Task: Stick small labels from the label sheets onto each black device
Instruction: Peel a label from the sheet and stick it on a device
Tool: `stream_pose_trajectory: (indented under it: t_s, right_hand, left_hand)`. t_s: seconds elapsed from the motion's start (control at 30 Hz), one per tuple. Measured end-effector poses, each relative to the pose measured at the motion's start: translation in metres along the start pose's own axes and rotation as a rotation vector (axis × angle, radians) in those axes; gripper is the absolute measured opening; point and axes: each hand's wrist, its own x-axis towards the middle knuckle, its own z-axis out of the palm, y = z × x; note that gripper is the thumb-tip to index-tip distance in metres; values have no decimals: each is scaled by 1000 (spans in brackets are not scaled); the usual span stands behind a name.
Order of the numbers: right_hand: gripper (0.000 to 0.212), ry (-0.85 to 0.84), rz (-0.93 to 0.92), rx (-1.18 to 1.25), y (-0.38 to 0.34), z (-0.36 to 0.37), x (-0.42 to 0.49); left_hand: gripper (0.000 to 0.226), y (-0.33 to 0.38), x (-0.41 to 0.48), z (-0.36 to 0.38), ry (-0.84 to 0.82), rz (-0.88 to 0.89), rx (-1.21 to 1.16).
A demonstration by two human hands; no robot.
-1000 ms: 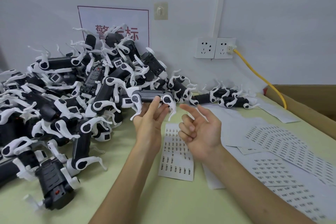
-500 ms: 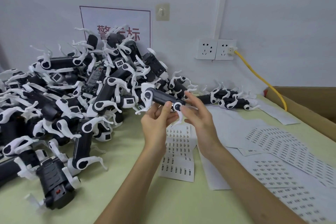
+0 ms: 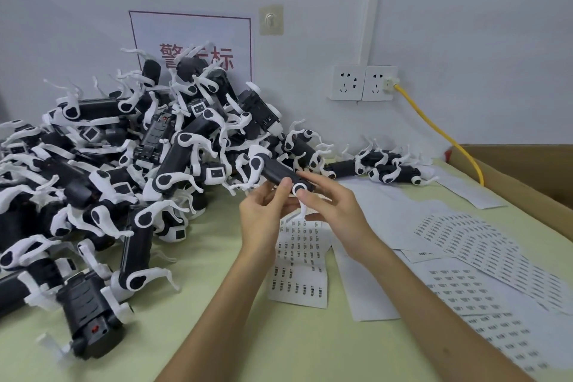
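black plastic body w/ white curved legs: one black device is held up over the table, just in front of the big pile of devices, tilted so its far end sits higher and to the left. left hand grips it from below, fingers curled under the body, thumb pressed on the upper side. right hand pinches the near end, thumb and forefinger closing on the white round joint there. whether a label sits under a fingertip can't be told, too small. directly below both hands a label sheet lies flat on the pale green table, w/ rows of small printed labels. more label sheets spread out to the right, overlapping each other, the nearest ones running off the frame's edge. the pile fills the left half of the table and leans against the wall, covering the lower part of a white sign w/ red characters. a short row of devices lies at the back by the wall, right of the pile. one front device lies nearest at front left, a red mark on its end. brown cardboard box stands at the table's right edge; a yellow cable runs from the double wall socket down behind it. a wall hook is stuck beside the sign.
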Motion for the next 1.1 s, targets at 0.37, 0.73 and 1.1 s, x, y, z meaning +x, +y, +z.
stream_pose_trajectory:
  t_s: [0.37, 0.73, 1.1]
  right_hand:
    - [26, 389, 393, 666, 10, -96, 18]
    - [36, 772, 120, 1122, 23, -152, 5]
    - [26, 598, 220, 891, 4, -107, 19]
  left_hand:
    - [18, -9, -2, 0, -224, -84, 403]
    - [19, -7, -1, -3, -148, -144, 320]
    - [39, 16, 15, -26, 133, -277, -475]
